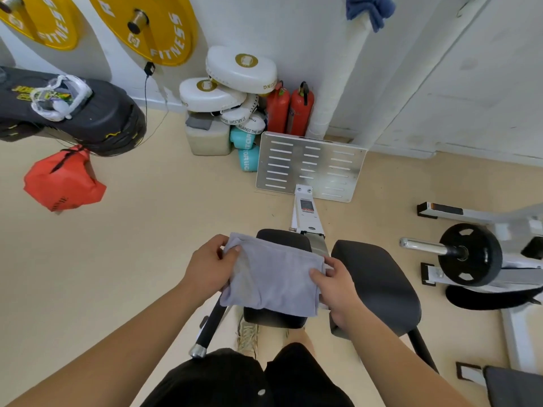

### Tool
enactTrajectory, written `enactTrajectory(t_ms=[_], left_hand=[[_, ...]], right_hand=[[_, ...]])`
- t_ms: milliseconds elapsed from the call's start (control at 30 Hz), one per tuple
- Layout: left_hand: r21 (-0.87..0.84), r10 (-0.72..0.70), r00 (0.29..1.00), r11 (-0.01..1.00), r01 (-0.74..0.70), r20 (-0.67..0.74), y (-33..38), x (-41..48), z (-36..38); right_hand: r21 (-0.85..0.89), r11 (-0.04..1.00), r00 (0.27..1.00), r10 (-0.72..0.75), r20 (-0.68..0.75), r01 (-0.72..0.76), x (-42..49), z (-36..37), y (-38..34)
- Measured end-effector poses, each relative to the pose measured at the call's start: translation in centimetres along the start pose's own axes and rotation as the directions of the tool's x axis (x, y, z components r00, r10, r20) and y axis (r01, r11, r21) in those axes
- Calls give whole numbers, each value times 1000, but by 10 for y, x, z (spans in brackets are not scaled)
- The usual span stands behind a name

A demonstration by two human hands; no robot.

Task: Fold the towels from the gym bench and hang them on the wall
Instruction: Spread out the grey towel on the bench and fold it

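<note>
Head view: pale grey towel (270,277), folded rectangular.

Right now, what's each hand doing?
Left hand: pinching the grey towel's left edge.
Right hand: gripping the towel's right edge.

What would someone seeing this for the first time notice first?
The pale grey towel, held at its sides by the left hand and right hand over the black bench pads, sits dead centre. Then the yellow weight plates on the wall at upper left, and two red fire extinguishers standing by the far wall.
</note>
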State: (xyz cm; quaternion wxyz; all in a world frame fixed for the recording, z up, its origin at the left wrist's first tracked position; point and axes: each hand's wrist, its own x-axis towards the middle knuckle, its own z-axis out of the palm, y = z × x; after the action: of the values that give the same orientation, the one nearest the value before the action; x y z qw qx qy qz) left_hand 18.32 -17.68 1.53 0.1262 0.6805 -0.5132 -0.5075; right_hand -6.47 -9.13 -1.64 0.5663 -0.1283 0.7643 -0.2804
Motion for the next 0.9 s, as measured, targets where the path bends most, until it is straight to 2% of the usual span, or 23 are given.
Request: enactTrajectory(t_ms=[67,133,167,267,433,500,600,633,700,767,800,833,867,900], left_hand=[[22,45,999,999,-45,-9,9,-3,6],[101,112,994,989,-111,-6,17,-8,20],[146,149,989,978,-149,15,19,-11,29],[162,218,970,959,-233,103,25,-22,59],[93,174,976,978,-186,128,29,-24,78],[20,153,965,987,-161,213,34,-25,74],[-120,210,903,977,-177,374,41,-30,65],[-178,188,896,976,-125,402,41,-31,64],[-269,91,928,963,11,362,36,-31,62],[-218,24,992,976,4,124,29,-24,58],[-184,2,1000,983,0,13,26,-21,54],[-180,-22,999,984,17,-26,21,-18,49],[-212,-67,997,975,71,25,17,-15,44],[-286,-117,982,945,157,151,12,-11,40]], right_hand=[[210,974,996,73,41,-80,3,10,-3],[408,885,973,174,153,-223,0,19,-8],[453,849,958,198,206,-272,-3,22,-10],[432,866,952,138,275,-250,-13,31,-15],[407,905,970,24,244,-125,-26,33,-21],[374,923,971,-3,238,-89,-25,30,-23],[246,969,978,-78,191,29,-21,31,-24],[214,975,982,-90,168,53,-20,32,-23],[199,978,981,-98,167,63,-18,31,-23],[240,969,970,-104,218,50,-19,29,-26],[274,961,964,-100,244,31,-21,27,-29],[322,947,959,-86,271,-6,-21,24,-31],[380,924,949,-72,308,-53,-21,20,-33],[431,896,934,-62,353,-104,-20,15,-34]])
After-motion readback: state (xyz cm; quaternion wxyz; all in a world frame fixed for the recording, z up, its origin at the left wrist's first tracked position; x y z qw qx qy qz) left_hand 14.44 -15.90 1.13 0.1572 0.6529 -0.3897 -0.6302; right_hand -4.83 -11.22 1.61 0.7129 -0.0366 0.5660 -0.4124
